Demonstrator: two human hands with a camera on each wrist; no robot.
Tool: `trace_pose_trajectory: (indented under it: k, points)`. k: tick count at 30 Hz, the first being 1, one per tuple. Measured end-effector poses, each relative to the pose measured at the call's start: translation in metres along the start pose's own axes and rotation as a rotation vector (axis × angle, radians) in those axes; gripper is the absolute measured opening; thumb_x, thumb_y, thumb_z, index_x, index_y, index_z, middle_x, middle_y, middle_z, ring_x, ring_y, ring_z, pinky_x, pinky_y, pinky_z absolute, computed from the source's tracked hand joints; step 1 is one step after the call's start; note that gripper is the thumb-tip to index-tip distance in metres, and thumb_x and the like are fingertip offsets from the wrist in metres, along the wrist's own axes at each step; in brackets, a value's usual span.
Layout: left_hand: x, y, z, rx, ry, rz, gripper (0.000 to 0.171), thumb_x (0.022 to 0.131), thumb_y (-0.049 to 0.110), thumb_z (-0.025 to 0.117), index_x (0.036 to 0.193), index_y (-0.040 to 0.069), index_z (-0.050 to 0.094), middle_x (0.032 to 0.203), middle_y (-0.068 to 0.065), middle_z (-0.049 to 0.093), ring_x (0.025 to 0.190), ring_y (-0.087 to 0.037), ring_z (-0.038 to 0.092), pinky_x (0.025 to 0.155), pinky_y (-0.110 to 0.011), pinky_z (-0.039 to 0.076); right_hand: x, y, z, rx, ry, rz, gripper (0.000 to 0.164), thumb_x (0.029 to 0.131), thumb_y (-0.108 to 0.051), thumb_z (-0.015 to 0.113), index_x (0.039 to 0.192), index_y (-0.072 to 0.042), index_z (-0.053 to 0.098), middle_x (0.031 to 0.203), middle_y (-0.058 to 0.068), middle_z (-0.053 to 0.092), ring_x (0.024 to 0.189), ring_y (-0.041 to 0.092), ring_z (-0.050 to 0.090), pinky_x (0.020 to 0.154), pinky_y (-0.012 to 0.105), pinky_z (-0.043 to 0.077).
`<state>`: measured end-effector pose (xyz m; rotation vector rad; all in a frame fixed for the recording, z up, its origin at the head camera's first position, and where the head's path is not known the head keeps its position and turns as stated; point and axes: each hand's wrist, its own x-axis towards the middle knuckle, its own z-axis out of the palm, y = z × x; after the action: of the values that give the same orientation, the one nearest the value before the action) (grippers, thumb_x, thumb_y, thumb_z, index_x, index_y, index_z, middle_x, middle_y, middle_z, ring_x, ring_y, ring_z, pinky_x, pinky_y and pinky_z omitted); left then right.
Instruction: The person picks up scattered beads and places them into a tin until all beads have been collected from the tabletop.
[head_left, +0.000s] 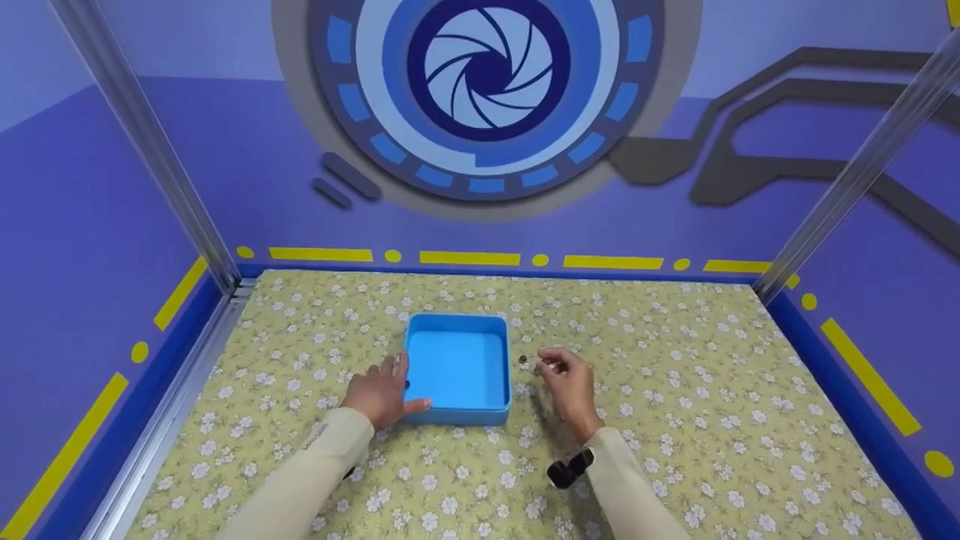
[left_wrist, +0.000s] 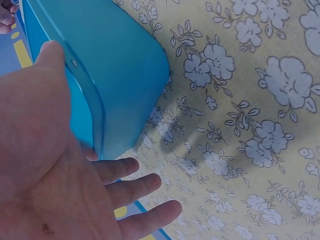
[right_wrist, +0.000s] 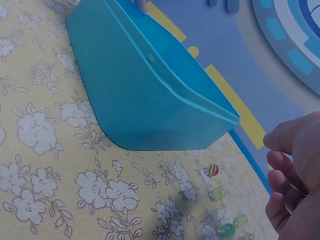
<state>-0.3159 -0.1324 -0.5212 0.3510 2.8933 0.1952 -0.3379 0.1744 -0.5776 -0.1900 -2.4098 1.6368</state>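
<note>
A blue square box (head_left: 459, 411) stands on the flowered cloth, its inner floor visible in the head view. My left hand (head_left: 381, 394) rests at its front left corner. The thumb (left_wrist: 52, 54) lies on the front rim, and three straight fingers spread outside the wall. To the box's right is my right hand (head_left: 570, 382), its fingers loosely bent above the cloth with nothing visible between them. Beneath and beside those fingers lie several small glass marbles: a red-brown marble (right_wrist: 213, 170), a yellow-green marble (right_wrist: 216, 194) and a green marble (right_wrist: 227, 230) among them.
Yellow cloth with white flowers (head_left: 675, 390) covers the table. Purple-blue printed panels (head_left: 225, 165) stand behind and at both sides. Metal posts rise at the back left (head_left: 161, 165) and back right corners. A black wrist camera (head_left: 570, 469) sits on the right sleeve.
</note>
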Motion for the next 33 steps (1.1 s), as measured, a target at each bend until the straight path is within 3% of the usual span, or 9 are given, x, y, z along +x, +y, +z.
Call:
trace_pose_trajectory:
  k: [7,17,23,33]
  points:
    - [0.002,0.002,0.001,-0.01,-0.035,-0.01,0.096,0.087,0.064,0.055,0.153,0.003,0.023,0.151,-0.022,0.038,0.129,-0.045,0.047,0.096,-0.06,0.045,-0.001,0.008,0.0,-0.01,-0.001,0.021,0.017,0.087,-0.004,0.068,0.104,-0.002,0.07,0.095,0.01,0.067,0.079,0.015,0.055,0.062,0.02,0.046]
    - [0.002,0.002,-0.001,0.012,-0.027,-0.017,0.094,0.088,0.064,0.055,0.153,0.003,0.024,0.151,-0.022,0.038,0.128,-0.044,0.048,0.096,-0.06,0.046,0.003,0.011,0.0,0.015,-0.023,0.061,0.018,0.088,-0.006,0.068,0.105,-0.002,0.07,0.095,0.01,0.065,0.079,0.016,0.056,0.063,0.022,0.048]
    - [0.003,0.001,-0.004,0.026,-0.049,-0.024,0.094,0.089,0.065,0.052,0.154,0.004,0.022,0.153,-0.02,0.036,0.132,-0.043,0.045,0.096,-0.059,0.045,0.008,0.009,0.0,-0.027,-0.026,0.019,0.018,0.088,-0.004,0.066,0.105,-0.001,0.07,0.095,0.01,0.067,0.079,0.014,0.055,0.065,0.021,0.045]
    - [0.003,0.001,0.0,0.033,-0.008,-0.012,0.094,0.087,0.065,0.055,0.152,0.002,0.026,0.15,-0.021,0.04,0.125,-0.044,0.051,0.091,-0.058,0.049,0.01,0.011,0.002,-0.034,-0.044,0.03,0.019,0.088,-0.003,0.066,0.107,-0.001,0.07,0.097,0.01,0.067,0.079,0.015,0.054,0.064,0.021,0.045]
